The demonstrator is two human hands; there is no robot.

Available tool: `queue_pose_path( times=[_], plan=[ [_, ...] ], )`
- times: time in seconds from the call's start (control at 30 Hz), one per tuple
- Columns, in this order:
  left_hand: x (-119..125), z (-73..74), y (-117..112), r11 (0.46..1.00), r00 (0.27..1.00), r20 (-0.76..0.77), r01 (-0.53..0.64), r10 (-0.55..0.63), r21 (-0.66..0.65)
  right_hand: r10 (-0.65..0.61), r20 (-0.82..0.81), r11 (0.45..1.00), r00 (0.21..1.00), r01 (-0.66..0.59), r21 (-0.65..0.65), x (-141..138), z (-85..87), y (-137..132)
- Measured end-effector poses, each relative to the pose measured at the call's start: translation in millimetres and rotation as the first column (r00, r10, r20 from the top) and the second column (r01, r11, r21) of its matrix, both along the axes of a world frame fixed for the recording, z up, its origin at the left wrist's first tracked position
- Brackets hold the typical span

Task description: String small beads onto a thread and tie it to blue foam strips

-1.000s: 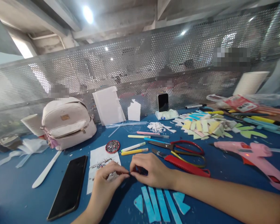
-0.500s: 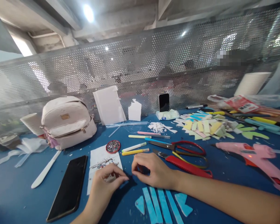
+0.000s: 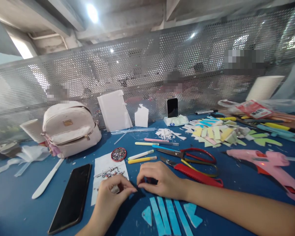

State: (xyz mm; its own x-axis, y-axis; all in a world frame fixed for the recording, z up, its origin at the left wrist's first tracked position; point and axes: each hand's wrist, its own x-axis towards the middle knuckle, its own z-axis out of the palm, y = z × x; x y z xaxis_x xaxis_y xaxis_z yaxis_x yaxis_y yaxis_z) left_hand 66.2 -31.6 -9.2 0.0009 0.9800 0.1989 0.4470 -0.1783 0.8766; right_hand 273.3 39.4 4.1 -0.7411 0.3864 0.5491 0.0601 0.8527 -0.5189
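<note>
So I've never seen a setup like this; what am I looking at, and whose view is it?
There's no machine: these are a person's bare hands, seen by one camera worn on the head, looking forward and down. The blue table holds a phone and a sheet of paper with a dish of beads at its edge. Pens, scissors and a glue gun lie beyond or to the right, blue strips nearer. The left hand and right hand meet closely at the fingertips; anything pinched there is too small to tell.
</note>
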Motion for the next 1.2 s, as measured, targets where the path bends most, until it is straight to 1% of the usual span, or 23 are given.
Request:
queue_pose_path(
  times=[0.13,0.23,0.37,0.4,0.47,0.5,0.57,0.6,0.73,0.83,0.93,1.03,1.2],
  plan=[
    [-0.3,1.0,-1.6,1.0,1.0,-0.001,0.013,-0.013,0.014,-0.082,-0.011,0.996,0.997,0.082,-0.026,0.6,1.5,0.1],
    [-0.9,3.0,-2.0,0.999,1.0,-0.014,0.028,-0.028,0.029,-0.107,-0.001,0.993,0.994,0.107,-0.039,0.7,2.7,-0.1],
    [-9.0,11.7,4.2,0.995,0.994,-0.085,0.08,-0.074,0.067,-0.127,0.018,0.99,0.992,0.127,-0.058,0.9,2.5,0.2],
    [-13.5,14.3,7.5,0.994,0.992,-0.106,0.072,-0.063,0.084,-0.138,0.016,0.988,0.99,0.139,-0.074,1.0,2.3,0.3],
    [-25.7,18.9,16.0,0.993,0.987,-0.154,0.051,-0.034,0.105,-0.162,0.008,0.979,0.987,0.162,-0.121,1.0,2.2,0.6],
    [-32.7,20.6,21.0,0.992,0.982,-0.186,0.023,0.0,0.12,-0.171,0.004,0.974,0.985,0.17,-0.148,1.0,2.1,0.8],
    [-46.9,22.7,32.8,0.986,0.95,-0.309,0.01,0.043,0.168,-0.184,-0.001,0.965,0.983,0.18,-0.189,0.8,2.2,1.1],
    [-53.2,23.4,39.6,0.985,0.922,-0.385,0.018,0.051,0.173,-0.186,-0.003,0.963,0.982,0.182,-0.201,0.7,2.2,1.2],
    [-68.3,25.6,72.4,0.985,0.881,-0.472,0.042,0.043,0.168,-0.188,-0.01,0.96,0.982,0.182,-0.213,0.4,2.9,0.9],
    [-67.5,28.3,97.0,0.984,0.85,-0.526,0.086,0.011,0.159,-0.191,-0.004,0.96,0.982,0.186,-0.21,0.7,3.4,0.5],
    [-59.4,30.8,112.5,0.978,0.806,-0.589,0.163,-0.058,0.127,-0.194,0.0,0.96,0.981,0.19,-0.207,1.0,3.3,0.7],
    [-49.2,31.8,118.2,0.97,0.754,-0.647,0.223,-0.112,0.092,-0.19,0.001,0.962,0.982,0.186,-0.201,1.2,3.3,1.2],
    [-40.4,32.3,119.5,0.966,0.689,-0.713,0.248,-0.127,0.068,-0.173,0.01,0.961,0.985,0.171,-0.219,1.3,4.3,1.5]
  ],
)
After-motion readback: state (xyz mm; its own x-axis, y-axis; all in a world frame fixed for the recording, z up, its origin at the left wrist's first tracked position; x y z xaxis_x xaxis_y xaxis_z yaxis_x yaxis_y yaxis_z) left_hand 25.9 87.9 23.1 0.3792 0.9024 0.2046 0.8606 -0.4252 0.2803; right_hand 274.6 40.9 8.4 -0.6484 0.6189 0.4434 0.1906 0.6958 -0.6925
